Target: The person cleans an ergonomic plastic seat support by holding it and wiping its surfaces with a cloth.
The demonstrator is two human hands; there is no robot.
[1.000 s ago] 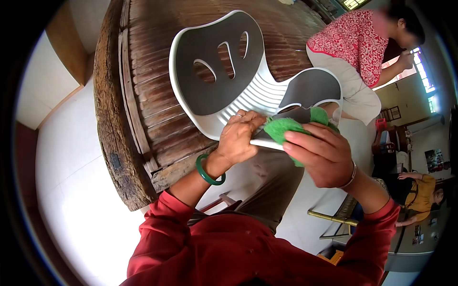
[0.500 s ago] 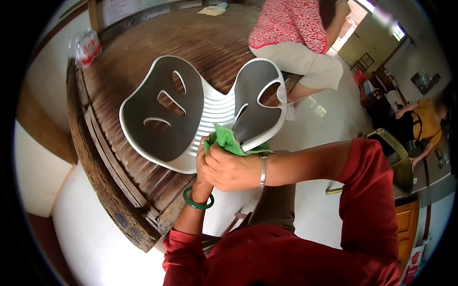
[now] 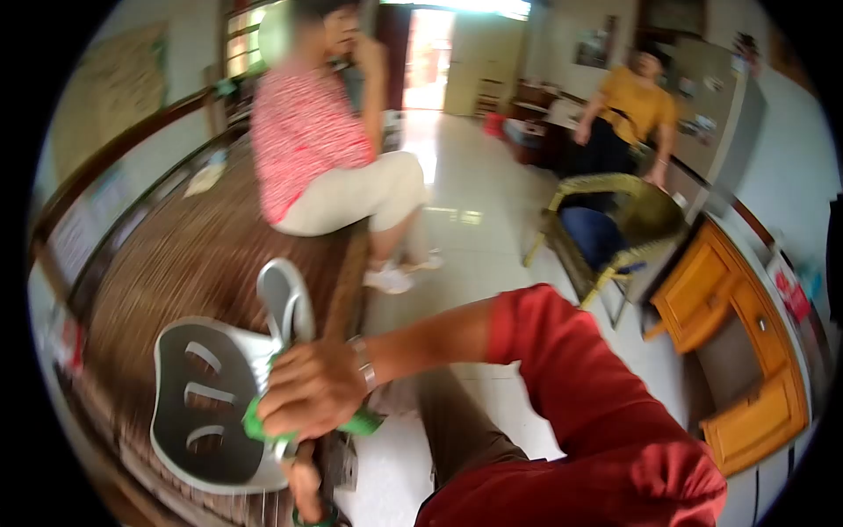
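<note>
Green cloth (image 3: 362,422) bunched beneath its fingers, a person's right hand (image 3: 312,386) is closed around the fabric against a grey-and-white moulded seat (image 3: 211,415), which rests on a brown wooden surface (image 3: 158,272) close to its edge. The left hand (image 3: 305,481) sits just below, partly hidden; whether it grips the seat or only rests against it cannot be told. One slotted panel spreads over the surface, while another part of the seat rises beside the right hand. The perch looks like the weak point: a hard push toward the floor (image 3: 474,255), with little support from the left hand, could tip the seat over the edge. Loose folds of cloth might also snag on the rim and drag the seat round. Farther along the same edge sits a person in a red-and-white top (image 3: 307,149), who could be knocked if the seat swung wide; a person in yellow (image 3: 641,104) is well apart, beside a chair (image 3: 601,183).
</note>
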